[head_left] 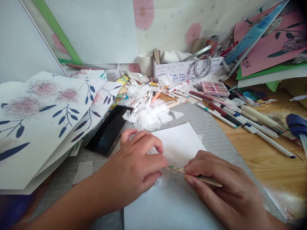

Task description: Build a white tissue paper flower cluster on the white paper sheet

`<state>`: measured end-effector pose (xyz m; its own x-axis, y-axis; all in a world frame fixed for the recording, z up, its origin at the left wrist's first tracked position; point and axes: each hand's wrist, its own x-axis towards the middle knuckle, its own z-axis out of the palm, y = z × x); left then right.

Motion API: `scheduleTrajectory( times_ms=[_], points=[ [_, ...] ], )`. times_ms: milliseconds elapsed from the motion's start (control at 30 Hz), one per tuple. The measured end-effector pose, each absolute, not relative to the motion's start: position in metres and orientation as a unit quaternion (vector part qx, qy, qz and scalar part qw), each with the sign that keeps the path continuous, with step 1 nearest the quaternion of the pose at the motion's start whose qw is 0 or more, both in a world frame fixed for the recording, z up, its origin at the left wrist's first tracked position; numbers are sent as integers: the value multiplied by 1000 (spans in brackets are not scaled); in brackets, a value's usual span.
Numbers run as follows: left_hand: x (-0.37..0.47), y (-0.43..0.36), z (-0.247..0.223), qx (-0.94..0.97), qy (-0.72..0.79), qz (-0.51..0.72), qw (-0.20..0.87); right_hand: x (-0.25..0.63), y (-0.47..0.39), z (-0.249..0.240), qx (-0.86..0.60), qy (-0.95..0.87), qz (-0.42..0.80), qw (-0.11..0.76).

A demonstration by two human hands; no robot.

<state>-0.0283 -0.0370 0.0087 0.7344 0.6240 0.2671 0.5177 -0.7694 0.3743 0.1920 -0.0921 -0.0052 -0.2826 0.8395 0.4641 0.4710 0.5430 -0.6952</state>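
Observation:
My right hand (223,185) pinches a thin wooden stick (176,168) with green printed marks between thumb and fingers. The stick's pale end (209,181) pokes out past the fingers to the right. At the stick's other tip, the bent forefinger and thumb of my left hand (141,163) close in; how firmly they grip it is hard to see. Below both hands lies a white sheet (177,135), partly covered by them. Its near part (163,210) looks bluish in shadow, with a small pale smudge or scrap (159,182) beside the left thumb.
A grey cutting mat (208,127) lies underneath. A black phone (109,129) and flower-decorated sheets (48,127) are left. Torn white paper scraps (153,115) pile up behind, before paper cups (145,64) and a white box (177,72). Several pens (263,131) lie right.

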Motion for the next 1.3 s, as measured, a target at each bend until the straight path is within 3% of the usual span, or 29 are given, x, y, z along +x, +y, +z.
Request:
scheduleTrajectory(
  times_ms=[733,1067,1200,1300],
  points=[
    [-32,-33,9,918,327,170,149,187,-88,-6,-426,-767,240,414],
    [-39,-24,14,901,339,161,216,190,-89,-10,-398,-774,243,429],
    [-33,1,20,888,389,185,159,191,-89,-10,-394,-764,197,472],
    [-13,25,26,899,418,113,73,189,-89,-10,-374,-767,164,496]
  ],
)
